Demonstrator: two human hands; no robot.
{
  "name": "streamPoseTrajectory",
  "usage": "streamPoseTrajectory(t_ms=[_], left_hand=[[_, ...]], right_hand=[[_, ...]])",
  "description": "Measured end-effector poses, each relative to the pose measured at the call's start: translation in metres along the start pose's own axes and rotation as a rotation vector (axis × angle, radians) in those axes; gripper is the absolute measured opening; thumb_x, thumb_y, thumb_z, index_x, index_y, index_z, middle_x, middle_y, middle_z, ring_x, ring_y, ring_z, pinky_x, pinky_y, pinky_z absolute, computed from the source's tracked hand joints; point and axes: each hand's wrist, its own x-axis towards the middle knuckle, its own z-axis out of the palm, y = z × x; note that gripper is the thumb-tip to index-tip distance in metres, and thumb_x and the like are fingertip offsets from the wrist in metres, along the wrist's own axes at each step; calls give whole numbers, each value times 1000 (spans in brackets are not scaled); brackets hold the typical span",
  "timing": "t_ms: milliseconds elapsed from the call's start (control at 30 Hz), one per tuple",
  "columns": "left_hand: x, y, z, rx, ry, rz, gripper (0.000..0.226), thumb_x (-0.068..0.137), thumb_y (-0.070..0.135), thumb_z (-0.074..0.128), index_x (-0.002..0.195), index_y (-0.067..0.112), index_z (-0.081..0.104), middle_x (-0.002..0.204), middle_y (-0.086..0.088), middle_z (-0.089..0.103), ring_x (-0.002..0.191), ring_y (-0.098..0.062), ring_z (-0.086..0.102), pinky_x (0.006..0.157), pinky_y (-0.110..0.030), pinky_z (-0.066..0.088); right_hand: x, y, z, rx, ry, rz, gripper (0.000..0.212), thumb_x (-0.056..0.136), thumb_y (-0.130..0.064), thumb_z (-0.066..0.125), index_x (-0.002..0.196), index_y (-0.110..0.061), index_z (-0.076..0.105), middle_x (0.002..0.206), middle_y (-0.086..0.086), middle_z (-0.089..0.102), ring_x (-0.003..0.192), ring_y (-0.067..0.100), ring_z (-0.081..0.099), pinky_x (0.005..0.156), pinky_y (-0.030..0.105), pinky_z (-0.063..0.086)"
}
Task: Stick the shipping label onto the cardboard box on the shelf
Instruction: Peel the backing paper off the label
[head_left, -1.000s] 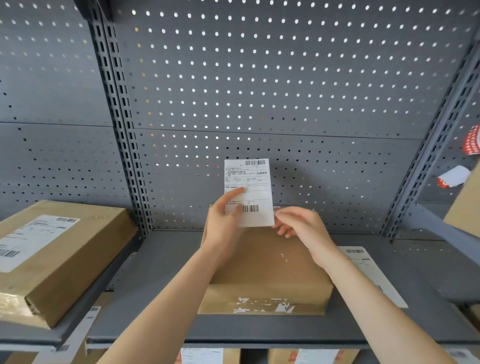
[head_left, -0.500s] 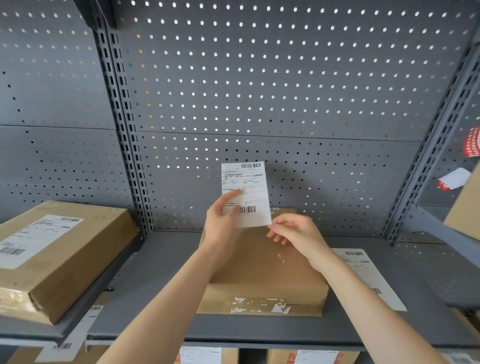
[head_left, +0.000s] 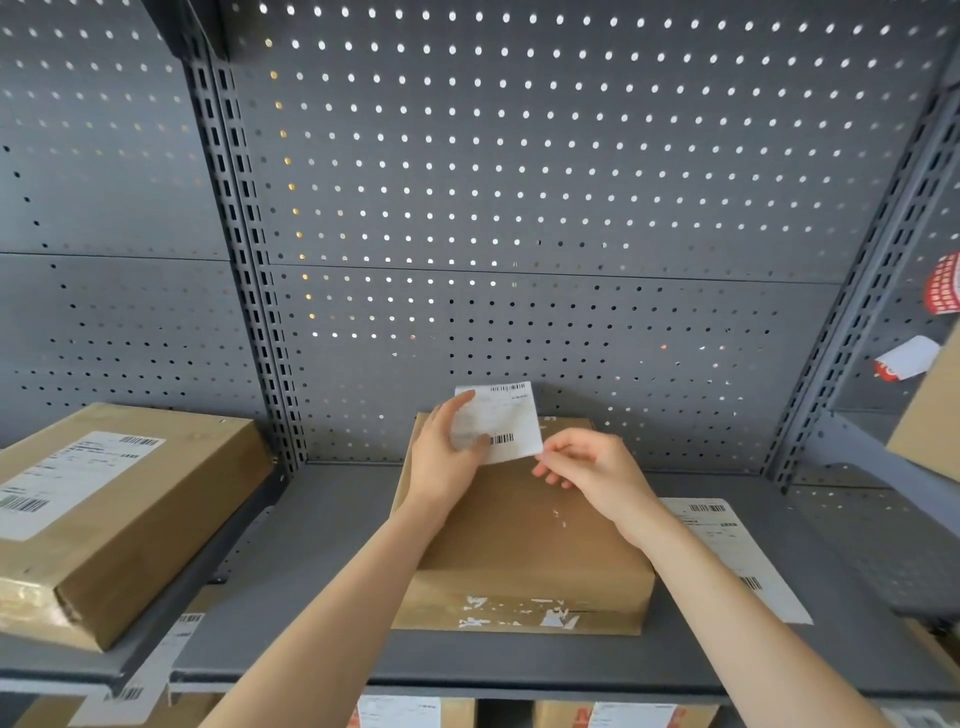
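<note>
A white shipping label (head_left: 511, 415) with barcodes is tilted back over the far end of a plain brown cardboard box (head_left: 524, 540) lying flat on the grey shelf (head_left: 322, 561). My left hand (head_left: 441, 457) grips the label's left side, thumb on its face. My right hand (head_left: 587, 470) pinches the label's lower right corner with its fingertips. White scraps of torn paper mark the box's front face.
A second cardboard box (head_left: 119, 514) bearing a label sits on the left shelf. A loose label sheet (head_left: 737, 551) lies on the shelf right of the box. Perforated grey back panel behind; slotted uprights (head_left: 244, 260) on both sides. More boxes on the shelf below.
The label has come down and tipped backward toward the box top, looking shorter now. Both hands lowered with it, the right hand moving to the lower right corner.
</note>
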Motion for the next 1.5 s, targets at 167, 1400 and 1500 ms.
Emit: streamPoseTrajectory(t_ms=[167,1400,1500], left_hand=[[-4,0,3,241,50,170,32,84,23,67,115,28,64,132,1,51,123,-20,43,99,-26,33],[-18,12,0,62,67,44,16,84,26,67,79,15,77,72,6,74,67,8,63,60,1,40],[-18,11,-1,45,92,-8,17,83,31,66,81,18,77,75,6,75,72,2,65,58,-3,41]], right_hand=[[0,2,2,-30,17,-23,7,87,-16,62,86,-15,69,78,-2,74,69,8,66,69,19,49],[0,3,0,-90,59,-25,8,83,-9,63,80,-11,70,74,2,74,64,6,65,64,6,47],[0,5,-2,-92,65,-17,7,82,-11,64,78,-11,70,73,2,74,66,9,66,66,9,47]])
